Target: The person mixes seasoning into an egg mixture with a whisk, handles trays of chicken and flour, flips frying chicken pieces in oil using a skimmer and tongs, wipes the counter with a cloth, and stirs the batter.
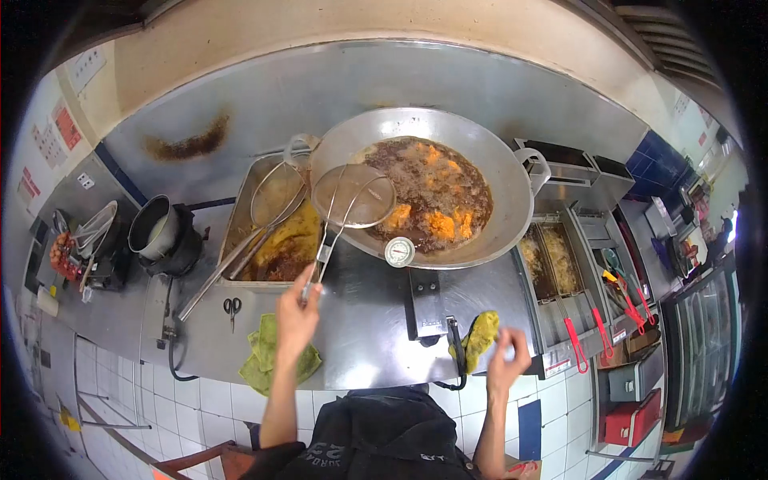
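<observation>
My left hand [299,314] grips the handle of a round mesh strainer [354,194], whose head is over the left edge of a big metal wok [508,200]. Orange-brown fried pieces [440,225] float in the wok's dark bubbling oil. A round dial thermometer [399,252] sits at the wok's front rim. My right hand [510,356] is raised at the counter's front edge, fingers curled, beside a yellow-green cloth [482,339]; whether it holds anything is too small to tell. Another green cloth [260,362] lies by my left forearm.
Left of the wok, a rectangular tray [234,248] holds yellowish liquid and a second strainer [268,196]. Small black scissors [232,311] lie on the steel counter [360,320]. A pot [154,229] stands farther left. Fryer baskets [552,256] with red handles are right.
</observation>
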`<state>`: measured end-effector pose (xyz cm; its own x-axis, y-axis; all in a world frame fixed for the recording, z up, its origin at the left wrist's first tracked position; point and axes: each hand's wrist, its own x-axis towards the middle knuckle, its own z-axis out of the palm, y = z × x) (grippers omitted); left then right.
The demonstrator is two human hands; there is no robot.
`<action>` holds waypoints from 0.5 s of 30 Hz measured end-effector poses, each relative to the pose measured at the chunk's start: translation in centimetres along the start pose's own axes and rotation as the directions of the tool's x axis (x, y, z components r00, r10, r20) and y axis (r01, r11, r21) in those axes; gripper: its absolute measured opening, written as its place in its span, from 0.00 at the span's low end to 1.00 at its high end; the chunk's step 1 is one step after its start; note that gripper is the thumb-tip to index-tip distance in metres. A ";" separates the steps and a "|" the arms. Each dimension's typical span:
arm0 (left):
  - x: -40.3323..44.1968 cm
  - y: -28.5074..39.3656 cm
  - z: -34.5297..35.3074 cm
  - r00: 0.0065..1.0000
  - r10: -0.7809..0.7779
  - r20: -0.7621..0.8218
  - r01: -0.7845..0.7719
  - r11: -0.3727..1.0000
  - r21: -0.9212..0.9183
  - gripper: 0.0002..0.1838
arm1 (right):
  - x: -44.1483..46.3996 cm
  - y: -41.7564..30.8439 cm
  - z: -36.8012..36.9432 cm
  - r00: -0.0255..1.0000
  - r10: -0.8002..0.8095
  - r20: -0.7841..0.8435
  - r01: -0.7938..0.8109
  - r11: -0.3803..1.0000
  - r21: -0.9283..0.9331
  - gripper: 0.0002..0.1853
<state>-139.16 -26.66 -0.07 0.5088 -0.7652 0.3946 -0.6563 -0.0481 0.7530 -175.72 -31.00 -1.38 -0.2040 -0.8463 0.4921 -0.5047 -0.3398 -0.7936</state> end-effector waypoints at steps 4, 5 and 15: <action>-1.6 0.3 1.2 0.957 -0.271 0.106 0.285 0.946 -0.152 0.22 | 7.9 -10.8 6.9 0.803 -0.506 0.314 0.524 0.851 0.034 0.08; -1.4 0.5 1.2 0.963 -0.260 0.067 0.268 0.941 -0.208 0.22 | 9.3 -11.8 8.6 0.756 -0.552 0.352 0.579 0.815 0.036 0.09; -2.7 1.5 -1.4 0.947 -0.319 0.024 0.315 0.920 -0.234 0.22 | 13.8 -13.5 17.7 0.509 -0.397 0.764 0.521 0.848 0.094 0.09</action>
<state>-140.72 -23.81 0.75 0.6780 -0.7250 0.1211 -0.3126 -0.1352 0.9402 -156.91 -45.35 9.75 0.7374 -0.6091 0.2920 -0.4559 -0.7678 -0.4502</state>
